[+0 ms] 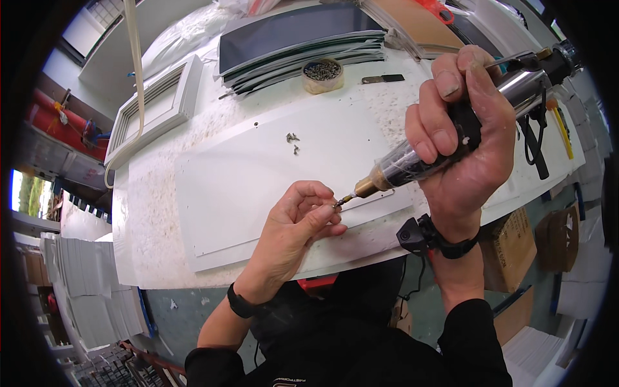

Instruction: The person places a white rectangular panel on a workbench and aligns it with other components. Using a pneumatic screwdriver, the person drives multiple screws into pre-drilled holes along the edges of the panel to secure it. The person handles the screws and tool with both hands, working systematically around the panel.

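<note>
My right hand (461, 122) wraps round a power screwdriver (406, 161) with a clear and metal body and a brass-coloured nose. Its bit points down and left to the fingertips of my left hand (303, 216). Thumb and fingers there pinch a small screw (336, 205) at the tip of the bit. Both hands are above a white panel (258, 174) lying on the table. Several loose screws (292, 138) lie on that panel. Farther back stands a round tub of screws (323, 76).
Behind the tub lies a stack of dark-topped panels (296, 39). A white louvred frame (155, 106) rests at the left, with a pale hose (137, 71) hanging beside it. A dark flat blade (383, 79) lies right of the tub. Cardboard boxes (509, 248) stand below the table's right side.
</note>
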{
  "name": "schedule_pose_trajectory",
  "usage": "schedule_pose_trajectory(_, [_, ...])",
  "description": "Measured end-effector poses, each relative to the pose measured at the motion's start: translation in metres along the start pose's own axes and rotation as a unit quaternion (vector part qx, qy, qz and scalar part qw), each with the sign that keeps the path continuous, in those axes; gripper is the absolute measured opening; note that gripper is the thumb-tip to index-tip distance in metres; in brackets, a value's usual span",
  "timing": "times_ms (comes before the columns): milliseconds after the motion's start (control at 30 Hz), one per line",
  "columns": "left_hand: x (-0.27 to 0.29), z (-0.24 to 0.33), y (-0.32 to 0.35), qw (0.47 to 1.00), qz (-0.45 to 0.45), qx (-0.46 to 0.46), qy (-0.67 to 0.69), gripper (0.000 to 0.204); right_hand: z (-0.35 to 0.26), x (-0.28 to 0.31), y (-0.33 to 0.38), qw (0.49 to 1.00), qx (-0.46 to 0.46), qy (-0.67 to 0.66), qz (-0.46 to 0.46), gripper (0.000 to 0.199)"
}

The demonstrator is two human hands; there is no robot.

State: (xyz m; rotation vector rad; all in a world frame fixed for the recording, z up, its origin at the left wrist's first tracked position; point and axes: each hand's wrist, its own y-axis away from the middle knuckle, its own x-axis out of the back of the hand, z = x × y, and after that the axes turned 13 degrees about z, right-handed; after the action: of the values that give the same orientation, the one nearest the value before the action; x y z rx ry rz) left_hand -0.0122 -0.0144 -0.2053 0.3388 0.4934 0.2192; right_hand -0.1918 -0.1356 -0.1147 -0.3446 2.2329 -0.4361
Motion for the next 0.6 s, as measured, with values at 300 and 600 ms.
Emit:
schedule_pose_trajectory(300, [0.0,-0.01,-0.004,1.0,-0.01,-0.006,0.01,0.019,-0.001,0.004,-0.002,0.999,-0.005,0.04,-0.014,0.022])
schedule_pose_trajectory(600, [-0.017,-0.021,-0.01,0.999,-0.034,0.012,0.037,0.02,-0.025,0.016,-0.008,0.994,-0.049,0.095,-0.012,0.029])
